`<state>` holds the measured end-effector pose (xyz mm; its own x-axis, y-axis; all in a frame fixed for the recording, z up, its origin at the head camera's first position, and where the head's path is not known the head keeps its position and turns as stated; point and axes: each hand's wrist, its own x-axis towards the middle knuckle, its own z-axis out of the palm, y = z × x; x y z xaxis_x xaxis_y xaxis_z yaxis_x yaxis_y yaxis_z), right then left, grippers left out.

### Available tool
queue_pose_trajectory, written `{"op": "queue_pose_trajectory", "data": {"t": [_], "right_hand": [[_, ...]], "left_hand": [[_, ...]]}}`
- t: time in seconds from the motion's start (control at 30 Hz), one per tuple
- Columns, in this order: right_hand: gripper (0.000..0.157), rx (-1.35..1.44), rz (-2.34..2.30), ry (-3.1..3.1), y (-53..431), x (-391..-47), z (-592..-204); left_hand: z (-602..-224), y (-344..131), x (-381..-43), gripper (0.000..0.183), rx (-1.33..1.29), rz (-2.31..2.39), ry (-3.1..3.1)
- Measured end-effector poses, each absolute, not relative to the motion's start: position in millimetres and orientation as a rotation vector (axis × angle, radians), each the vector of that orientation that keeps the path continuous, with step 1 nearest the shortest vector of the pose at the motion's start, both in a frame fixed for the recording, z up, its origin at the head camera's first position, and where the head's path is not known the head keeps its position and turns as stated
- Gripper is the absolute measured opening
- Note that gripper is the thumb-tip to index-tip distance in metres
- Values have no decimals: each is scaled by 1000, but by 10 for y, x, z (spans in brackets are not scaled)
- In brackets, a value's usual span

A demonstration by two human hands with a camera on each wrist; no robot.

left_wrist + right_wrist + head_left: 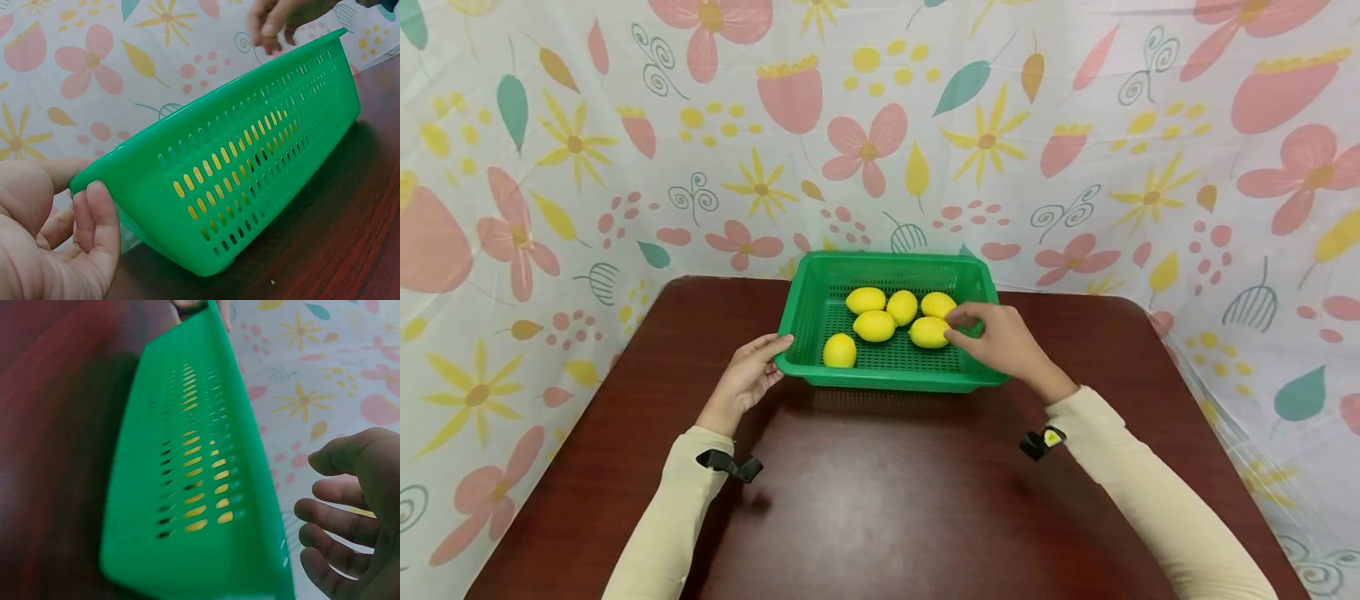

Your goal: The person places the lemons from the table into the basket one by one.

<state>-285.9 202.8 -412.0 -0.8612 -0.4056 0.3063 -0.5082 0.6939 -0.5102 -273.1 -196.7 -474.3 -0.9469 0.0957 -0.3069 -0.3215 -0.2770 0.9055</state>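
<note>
A green plastic basket [895, 382] with slotted sides holds several yellow lemons [874, 326]. My left hand [747, 379] grips its left rim, thumb on top and fingers below; the left wrist view shows this hand [62, 231] at the basket corner. Over the right part of the basket is my right hand [1000, 337], its fingertips close to a lemon [929, 332] at the right. In the right wrist view the fingers of the right hand [356, 519] are loosely bent and apart from the thumb, with nothing seen between them.
The basket stands toward the back of a dark reddish-brown table [850, 500]. Behind it and at both sides hangs a white curtain [865, 217] printed with flowers and leaves. A black strap [730, 464] is round each sleeve cuff.
</note>
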Motion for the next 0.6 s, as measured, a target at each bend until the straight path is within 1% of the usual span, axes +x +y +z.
{"op": "queue_pose_trajectory", "data": {"t": [0.13,0.27,0.33,0.43,0.6], "right_hand": [[23,704,869,-2713,2258,-2626,-4230],[20,694,806,-2644,2478,-2394,-4313],[20,695,780,-2603,2572,-2293,-4340],[22,682,745,-2567,2681,-2157,-4367],[29,572,711,-2584,2814,-1962,-4423]], "left_hand": [[-4728,-1947,-2725,20,-267,2298,1707],[-4720,-1940,-2711,24,-266,2265,1741],[-4728,-1947,-2703,29,-276,2248,1783],[-4747,-1960,-2679,41,-250,2205,1917],[-4782,-1979,-2601,62,-83,1989,2333]]}}
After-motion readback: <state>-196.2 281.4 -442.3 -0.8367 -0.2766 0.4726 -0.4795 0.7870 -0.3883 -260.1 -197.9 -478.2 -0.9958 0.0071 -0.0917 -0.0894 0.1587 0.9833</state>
